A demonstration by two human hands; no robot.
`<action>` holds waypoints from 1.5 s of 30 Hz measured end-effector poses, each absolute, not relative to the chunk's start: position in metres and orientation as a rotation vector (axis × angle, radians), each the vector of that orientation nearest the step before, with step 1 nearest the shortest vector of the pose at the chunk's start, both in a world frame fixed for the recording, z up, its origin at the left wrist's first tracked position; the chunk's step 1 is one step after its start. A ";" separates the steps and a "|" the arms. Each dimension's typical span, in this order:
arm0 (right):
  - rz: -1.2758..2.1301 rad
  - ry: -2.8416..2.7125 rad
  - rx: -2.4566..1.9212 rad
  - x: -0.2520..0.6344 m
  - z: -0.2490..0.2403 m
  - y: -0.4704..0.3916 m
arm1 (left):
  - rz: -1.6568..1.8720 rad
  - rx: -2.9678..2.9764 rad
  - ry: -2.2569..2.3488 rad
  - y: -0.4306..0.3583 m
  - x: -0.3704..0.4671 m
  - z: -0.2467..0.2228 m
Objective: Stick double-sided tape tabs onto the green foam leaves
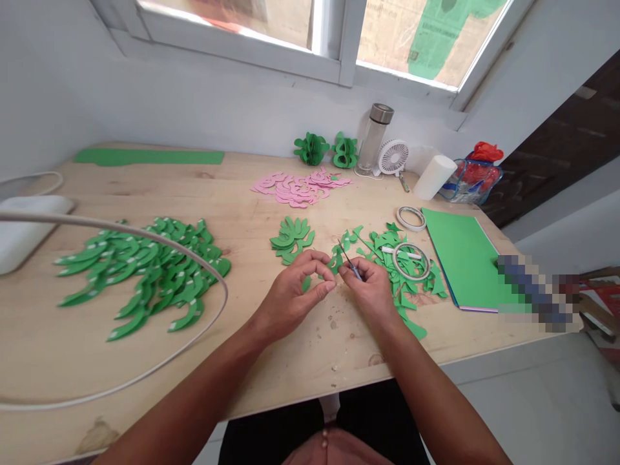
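Note:
My right hand (371, 287) is closed around small scissors (355, 268), their slim dark blade pointing away from me and a blue-grey part showing at the fingers. Just to the left, my left hand (301, 287) curls with thumb and fingertips nearly together. A bit of green paper shows inside that curl, but whether the fingers pinch it is unclear. Small cut green paper pieces (336, 258) lie between and beyond the hands. Past my left hand rests a little pile of curved green paper shapes (291, 236). Green paper scraps (404, 284) spread beside my right hand.
Left is a large heap of green paper curves with white patches (159, 271), crossed by a pale cable (225, 294). Tape rolls (411, 261) and green sheets (469, 258) lie right. Behind are pink paper cutouts (295, 190), a bottle (375, 139) and a fan (392, 157).

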State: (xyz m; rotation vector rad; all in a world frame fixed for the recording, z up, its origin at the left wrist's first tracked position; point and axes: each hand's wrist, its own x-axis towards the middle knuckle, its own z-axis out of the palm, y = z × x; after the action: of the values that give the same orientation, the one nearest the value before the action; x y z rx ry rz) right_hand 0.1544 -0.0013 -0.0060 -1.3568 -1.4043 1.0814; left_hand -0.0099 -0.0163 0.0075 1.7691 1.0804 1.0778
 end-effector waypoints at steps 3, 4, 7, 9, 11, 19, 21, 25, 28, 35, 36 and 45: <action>1.074 -1.410 -1.373 0.154 -0.005 -0.002 | 1.112 1.660 1.059 -0.016 -0.010 0.009; 1.069 -1.411 -1.375 0.154 -0.005 -0.002 | 1.124 1.610 1.047 -0.016 -0.010 0.009; 1.059 -1.415 -1.375 0.154 -0.005 -0.002 | 1.159 1.460 1.010 -0.016 -0.008 0.013; 1.061 -1.414 -1.378 0.154 -0.004 -0.002 | 1.172 1.387 0.997 -0.017 -0.007 0.015; 1.065 -1.404 -1.387 0.153 -0.002 -0.003 | 1.176 1.340 0.991 -0.017 -0.006 0.016; 1.070 -1.318 -1.307 0.153 0.002 -0.006 | 1.206 1.294 1.005 -0.016 -0.005 0.013; 1.091 -1.333 -1.258 0.152 0.003 -0.008 | 1.202 1.308 1.006 -0.017 -0.005 0.014; 1.130 -1.389 -1.188 0.152 0.008 -0.011 | 1.204 1.324 1.006 -0.017 -0.004 0.014; 1.153 -1.417 -1.158 0.152 0.009 -0.011 | 1.208 1.321 1.007 -0.017 -0.004 0.013; 1.187 -1.431 -1.134 0.152 0.007 -0.010 | 1.218 1.368 1.007 -0.017 -0.004 0.012; 1.181 -1.438 -1.144 0.152 0.007 -0.010 | 1.215 1.373 1.002 -0.017 -0.005 0.012; 1.158 -1.472 -1.196 0.152 0.008 -0.011 | 1.229 1.348 1.012 -0.018 -0.003 0.013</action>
State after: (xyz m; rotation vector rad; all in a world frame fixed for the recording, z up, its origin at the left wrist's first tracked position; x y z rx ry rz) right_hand 0.1516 -0.0108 0.0080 -1.1963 -1.4720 1.1583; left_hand -0.0031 -0.0181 0.0135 1.3483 1.0121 1.2293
